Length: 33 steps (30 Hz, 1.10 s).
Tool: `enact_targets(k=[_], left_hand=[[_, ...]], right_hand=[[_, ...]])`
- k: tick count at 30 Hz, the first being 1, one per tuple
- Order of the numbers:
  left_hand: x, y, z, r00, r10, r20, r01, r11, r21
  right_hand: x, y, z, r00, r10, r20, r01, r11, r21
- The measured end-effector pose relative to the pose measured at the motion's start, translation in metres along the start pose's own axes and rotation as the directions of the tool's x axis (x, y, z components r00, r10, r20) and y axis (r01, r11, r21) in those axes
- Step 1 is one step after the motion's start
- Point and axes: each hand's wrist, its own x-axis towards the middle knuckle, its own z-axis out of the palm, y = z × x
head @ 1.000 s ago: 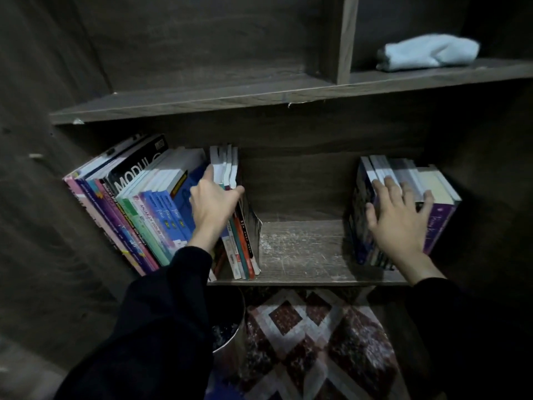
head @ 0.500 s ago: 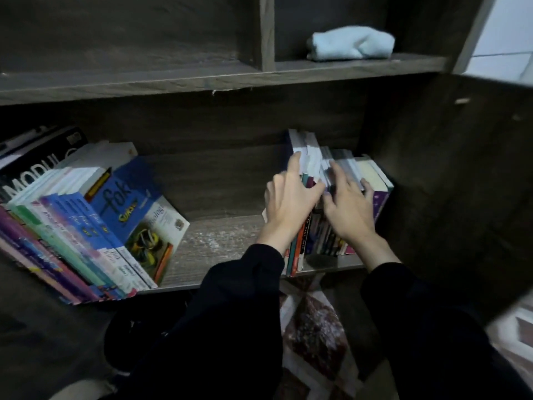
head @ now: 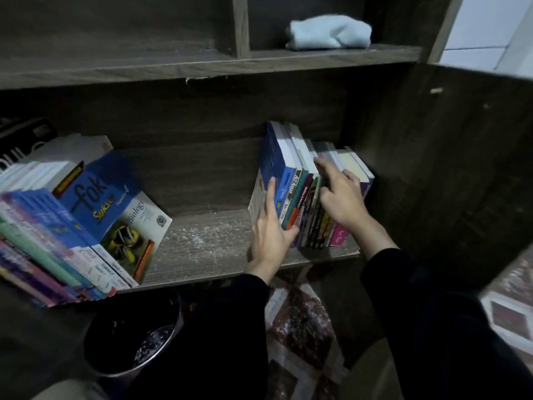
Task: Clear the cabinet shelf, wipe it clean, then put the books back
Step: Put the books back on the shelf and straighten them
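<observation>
Books (head: 300, 197) at 3 o'clock stood upright on the cabinet shelf (head: 202, 246), close against the side wall. A second, leaning row (head: 72, 220) filled the 9 o'clock end. Between the two, the bare board showed pale dust and scuff marks.

The left hand (head: 269, 235) lay flat against the outer cover of the upright books, fingers straight and together, thumb across the lower spines. The right hand (head: 341, 197) reached over the same books, its fingers curled onto their top edges.

A folded cloth (head: 328, 31) rested on the shelf above at 1 o'clock, touched by neither hand. A dark bin (head: 129, 339) stood on the floor at 7 o'clock.

Judged from this layout, the task was in its first stage: both rows remained on the shelf, so clearing was unfinished. Wiping and replacing the books were yet to come.
</observation>
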Motion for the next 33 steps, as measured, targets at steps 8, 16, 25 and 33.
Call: enact_targets(k=[8, 16, 25, 33], left_hand=[[-0.001, -0.023, -0.014, 0.993, 0.097, 0.071, -0.106, 0.985, 0.135], [0.002, 0.002, 0.002, 0.999, -0.038, 0.026, 0.038, 0.999, -0.001], [0.004, 0.003, -0.001, 0.999, -0.050, 0.018, 0.048, 0.996, 0.078], [0.005, -0.004, -0.009, 0.994, -0.009, 0.106, 0.009, 1.000, -0.005]], right_hand=[[0.003, 0.001, 0.009, 0.998, -0.055, -0.028, 0.054, 0.997, -0.047], [0.004, 0.002, 0.011, 0.996, -0.071, -0.054, 0.066, 0.994, -0.086], [0.005, 0.004, 0.014, 0.994, -0.089, -0.069, 0.087, 0.995, -0.041], [0.001, -0.043, 0.014, 0.821, -0.276, -0.500, 0.313, 0.950, -0.012]])
